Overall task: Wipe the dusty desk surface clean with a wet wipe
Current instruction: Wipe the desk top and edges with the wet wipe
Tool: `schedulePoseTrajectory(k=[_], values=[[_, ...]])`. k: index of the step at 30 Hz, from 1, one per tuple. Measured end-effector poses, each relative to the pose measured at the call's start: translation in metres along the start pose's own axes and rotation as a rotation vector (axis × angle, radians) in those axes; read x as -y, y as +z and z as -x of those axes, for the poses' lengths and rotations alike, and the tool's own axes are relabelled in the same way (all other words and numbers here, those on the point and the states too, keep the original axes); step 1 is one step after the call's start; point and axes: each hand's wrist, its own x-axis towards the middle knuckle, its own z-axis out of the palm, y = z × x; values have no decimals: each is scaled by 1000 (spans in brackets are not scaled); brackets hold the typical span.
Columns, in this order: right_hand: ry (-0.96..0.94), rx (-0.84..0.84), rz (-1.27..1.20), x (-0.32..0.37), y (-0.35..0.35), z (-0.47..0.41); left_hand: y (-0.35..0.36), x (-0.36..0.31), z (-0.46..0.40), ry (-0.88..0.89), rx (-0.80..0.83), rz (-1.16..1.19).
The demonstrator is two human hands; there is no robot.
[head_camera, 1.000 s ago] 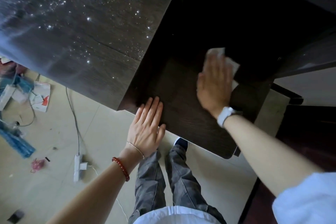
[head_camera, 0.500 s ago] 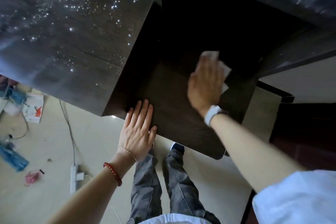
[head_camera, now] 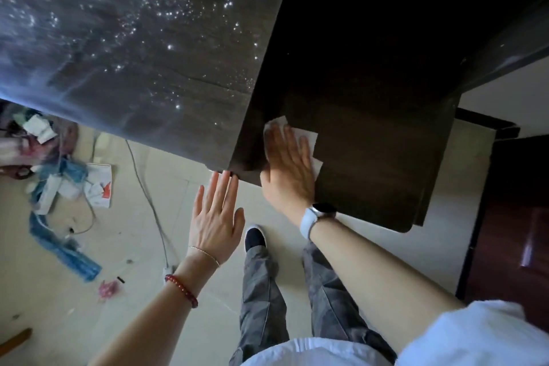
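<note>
I am looking down from a head-worn camera at a dark wooden surface [head_camera: 371, 134], lower than the big dust-speckled desk top [head_camera: 142, 47] that fills the upper left. My right hand [head_camera: 286, 166] lies flat, palm down, on a white wet wipe [head_camera: 309, 140] near the left front corner of the lower surface. The grip there is no pinch: the fingers are spread and straight, pressing the wipe against the wood, with its corners showing beyond the fingertips and along the right of the hand. A white watch [head_camera: 315, 218] sits on that wrist. My left hand [head_camera: 215, 217] is open and empty, fingers straight, its tips at the front edge of the surface; I cannot tell if they touch it. A red bead bracelet [head_camera: 181, 290] circles that wrist.

I judge the wiping step to be under way on the lower surface. The upper top looks dusty. The next move calls for steady downward pressure while sliding the wipe along the front edge, then lifting it to the speckled top. Below lie the pale floor [head_camera: 89, 291], a cable and scattered litter.
</note>
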Motion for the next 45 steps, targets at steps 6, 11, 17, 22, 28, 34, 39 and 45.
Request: schedulePoseTrajectory(k=[6,11,17,22,28,34,39,45], values=[[-25,5,-20,26,21,54,-2,17,4,81,41,-56],[7,-31,-60,22,23,70,-1,34,12,116,58,7],[175,-94,-120,77,45,65,-6,54,6,132,62,31],[227,-70,-68,79,45,69,-12,52,-7,208,62,16],[428,-69,7,2,14,108,-15,20,-9,258,173,-70],[724,-83,13,-63,-14,127,-13,-7,-2,206,215,-60],[696,-91,-41,-89,-23,108,-15,-20,1,144,212,-66],[391,-104,-185,-50,-9,93,-24,-19,5,68,246,-22]])
